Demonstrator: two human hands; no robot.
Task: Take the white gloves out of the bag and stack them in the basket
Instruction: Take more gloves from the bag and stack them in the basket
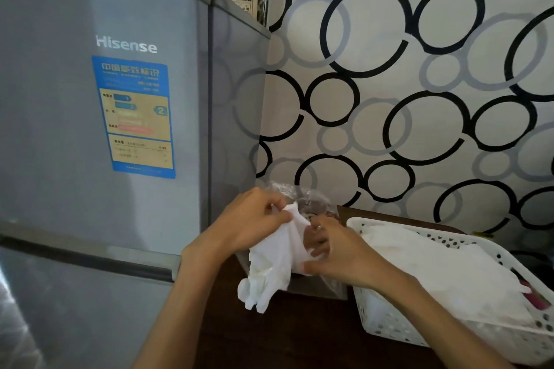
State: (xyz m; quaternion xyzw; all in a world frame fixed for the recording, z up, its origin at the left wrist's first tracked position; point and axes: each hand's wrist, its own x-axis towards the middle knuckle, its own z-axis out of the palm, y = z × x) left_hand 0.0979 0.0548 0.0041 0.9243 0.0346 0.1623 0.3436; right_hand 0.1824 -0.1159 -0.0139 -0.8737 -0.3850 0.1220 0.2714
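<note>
**Both hands on a white glove above the bag**

At the far left stands a grey fridge [105, 129] with a blue and yellow label [136, 117] on its upper door. Just to its right, over a dark wooden table [284, 335], the left hand [248, 219] pinches the upper edge of a white glove [271, 266] between thumb and curled fingers. The glove hangs down between the two hands, its fingers pointing down and to the left. Behind it sits a clear plastic bag [302, 195], crumpled and open at the top. The right hand [335, 252] grips the glove's right side, fingers curled into the fabric and thumb below. Further right, a white perforated basket [386, 326] rests on the table with a stack of white gloves [449, 272] already inside. A wall covering [419, 84] patterned with black and grey circles fills the background.
</note>
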